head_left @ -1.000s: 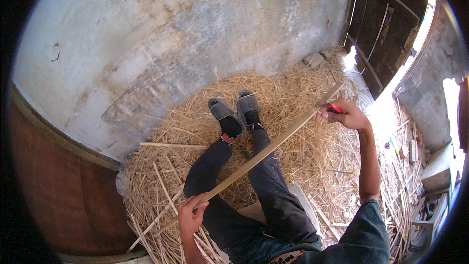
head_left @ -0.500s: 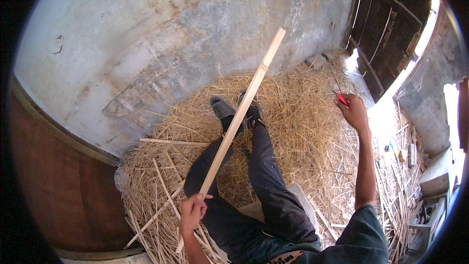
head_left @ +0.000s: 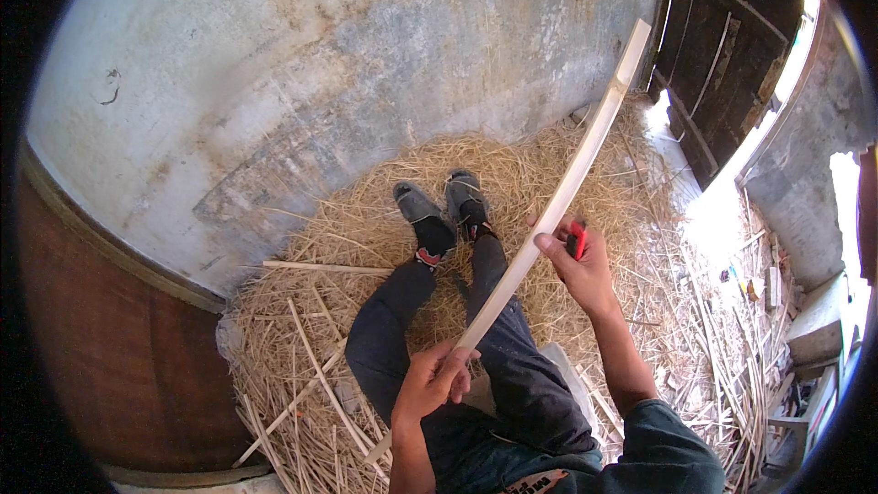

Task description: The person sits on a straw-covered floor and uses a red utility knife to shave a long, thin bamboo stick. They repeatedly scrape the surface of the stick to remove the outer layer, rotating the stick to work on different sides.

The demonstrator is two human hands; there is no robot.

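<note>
I sit on straw with my legs stretched out and my grey shoes [head_left: 439, 201] toward the wall. My left hand [head_left: 434, 382] grips the lower part of a long pale wooden strip [head_left: 558, 201] above my lap. The strip slants up and to the right, its far end raised near the dark door. My right hand [head_left: 578, 265] touches the strip at its middle with the thumb and holds a small red-handled tool [head_left: 576, 240] in the fingers.
A heap of straw and shavings [head_left: 320, 329] covers the floor, with several thin pale strips [head_left: 320, 267] lying in it. A grey plastered wall [head_left: 320, 82] rises ahead. A dark wooden door [head_left: 732, 46] stands at the upper right. More loose slats [head_left: 750, 348] lie at the right.
The strip swung up from across my lap toward the wall, then tilted right toward the door. My right hand let go of its far end, then came back onto its middle.
</note>
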